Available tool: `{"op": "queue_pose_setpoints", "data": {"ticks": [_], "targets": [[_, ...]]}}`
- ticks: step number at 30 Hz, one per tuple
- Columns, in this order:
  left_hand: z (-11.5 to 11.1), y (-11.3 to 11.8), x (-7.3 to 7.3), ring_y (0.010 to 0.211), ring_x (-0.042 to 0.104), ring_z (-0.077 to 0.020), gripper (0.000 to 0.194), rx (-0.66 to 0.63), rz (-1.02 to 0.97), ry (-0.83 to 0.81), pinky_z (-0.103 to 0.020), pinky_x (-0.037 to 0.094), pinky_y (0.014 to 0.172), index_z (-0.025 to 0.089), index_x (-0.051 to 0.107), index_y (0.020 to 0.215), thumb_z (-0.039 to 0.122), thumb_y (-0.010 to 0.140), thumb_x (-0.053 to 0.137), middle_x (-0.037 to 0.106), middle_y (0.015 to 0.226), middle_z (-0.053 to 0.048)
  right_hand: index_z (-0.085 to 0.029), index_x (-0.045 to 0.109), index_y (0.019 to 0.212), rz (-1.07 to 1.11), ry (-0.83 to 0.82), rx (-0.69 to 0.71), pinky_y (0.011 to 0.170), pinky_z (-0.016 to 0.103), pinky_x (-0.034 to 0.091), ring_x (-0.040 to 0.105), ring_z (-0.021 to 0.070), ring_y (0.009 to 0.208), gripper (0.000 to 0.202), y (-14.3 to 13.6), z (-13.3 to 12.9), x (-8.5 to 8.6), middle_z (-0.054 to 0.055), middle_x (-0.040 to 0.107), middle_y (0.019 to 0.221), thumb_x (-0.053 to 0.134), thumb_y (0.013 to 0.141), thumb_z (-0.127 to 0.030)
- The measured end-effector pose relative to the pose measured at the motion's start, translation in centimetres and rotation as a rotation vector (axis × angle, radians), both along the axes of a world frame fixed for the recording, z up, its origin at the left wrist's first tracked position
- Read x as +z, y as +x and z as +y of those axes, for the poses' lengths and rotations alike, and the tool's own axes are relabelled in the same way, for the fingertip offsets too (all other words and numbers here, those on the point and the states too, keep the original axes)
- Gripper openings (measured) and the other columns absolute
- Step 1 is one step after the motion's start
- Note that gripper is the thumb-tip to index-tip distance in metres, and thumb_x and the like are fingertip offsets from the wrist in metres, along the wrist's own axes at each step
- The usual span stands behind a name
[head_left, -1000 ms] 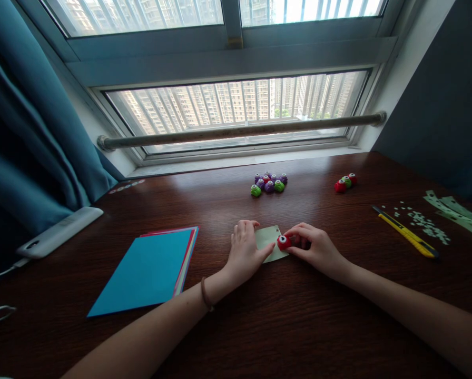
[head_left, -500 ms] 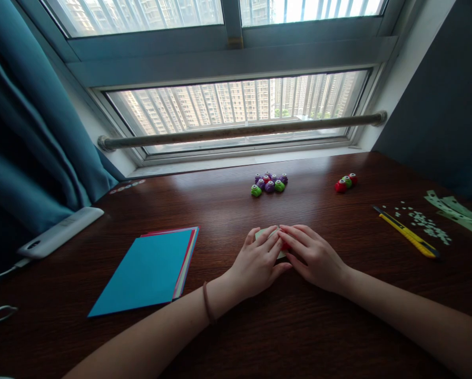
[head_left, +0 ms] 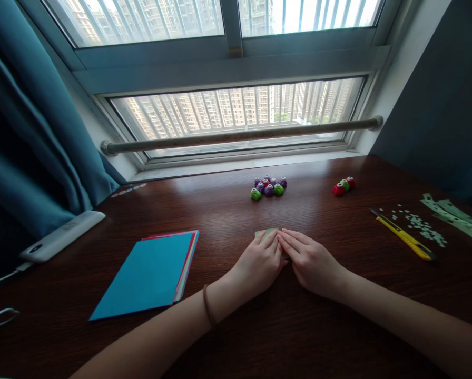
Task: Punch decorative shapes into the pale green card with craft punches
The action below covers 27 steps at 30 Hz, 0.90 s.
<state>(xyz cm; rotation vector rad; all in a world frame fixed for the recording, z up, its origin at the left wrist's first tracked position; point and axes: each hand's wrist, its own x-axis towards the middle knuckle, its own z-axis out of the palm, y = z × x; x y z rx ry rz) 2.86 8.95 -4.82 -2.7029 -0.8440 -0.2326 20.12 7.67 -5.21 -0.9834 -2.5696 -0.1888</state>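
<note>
My left hand point(head_left: 259, 265) rests on a small piece of pale green paper point(head_left: 263, 232) on the brown table. Its fingers are closed over the sheet, and only the far edge and a sliver near the thumb show. My right hand point(head_left: 317, 266) meets it from the right, fingers bunched together and tips touching the left fingertips. Whatever lies under the joined fingers is hidden. A brown band point(head_left: 208, 306) circles my left wrist.
Left of my hands lies a stack of coloured paper point(head_left: 145, 276), blue on top. Farther back are purple, green and red bottle-like pieces point(head_left: 268, 189) and a smaller group point(head_left: 344, 185). To the right are a yellow cutter point(head_left: 404, 237), paper bits point(head_left: 421, 223) and green strips point(head_left: 453, 216).
My fingers have drawn closer together over the paper. A red thing that showed between my hands is now covered. The view has tilted slightly.
</note>
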Motion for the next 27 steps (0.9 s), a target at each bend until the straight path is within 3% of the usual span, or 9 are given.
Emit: {"op": "queue_pose_setpoints", "data": {"ticks": [8,16,21,23,27], "targets": [[0.0,0.0,-0.2,0.122,0.038,-0.0292,0.042,0.004,0.0,0.002,-0.043,0.027,0.104,-0.002,0.042,0.121,0.027,0.091,0.036,0.048,0.124,-0.021,0.003,0.044,0.123,0.048,0.001,-0.001,0.105,0.039,0.034,0.036,0.0267,0.122,0.053,-0.1,-0.1,0.0,0.019,0.043,0.128,0.041,0.071,-0.007],[-0.2,-0.5,-0.3,0.118,0.042,-0.023,0.032,0.071,-0.292,-0.287,-0.042,0.032,0.102,0.013,0.044,0.119,0.02,0.091,0.032,0.05,0.125,-0.01,-0.013,0.041,0.128,0.315,-0.126,0.013,0.102,0.038,0.037,0.038,0.0192,0.121,0.05,0.8,0.6,-0.7,0.009,0.043,0.13,0.036,0.078,-0.005],[0.0,-0.9,-0.7,0.124,0.036,-0.0197,0.055,0.095,-0.401,-0.425,-0.045,0.026,0.106,0.013,0.013,0.137,0.021,0.088,0.038,0.044,0.131,-0.011,-0.016,0.041,0.126,0.482,-0.265,-0.028,0.099,0.036,0.04,0.044,0.0191,0.115,0.045,0.9,0.9,-0.8,0.01,0.048,0.123,0.044,0.082,-0.011],[0.2,-1.0,-1.1,0.125,0.034,-0.0204,0.059,0.133,-0.458,-0.435,-0.045,0.025,0.107,0.013,0.014,0.136,0.023,0.086,0.044,0.042,0.133,-0.012,-0.018,0.048,0.118,0.49,-0.323,-0.005,0.094,0.036,0.043,0.049,0.0193,0.108,0.037,0.9,1.0,-0.7,0.008,0.055,0.114,0.049,0.081,-0.013],[0.5,-1.2,-1.7,0.131,0.022,-0.0307,0.063,0.268,-0.486,-0.421,-0.054,0.022,0.105,0.012,0.022,0.133,0.03,0.08,0.051,0.034,0.136,-0.016,-0.02,0.055,0.106,0.535,-0.422,-0.054,0.087,0.035,0.046,0.054,0.0189,0.097,0.026,1.0,1.2,-0.8,0.006,0.059,0.102,0.051,0.081,-0.013]]}}
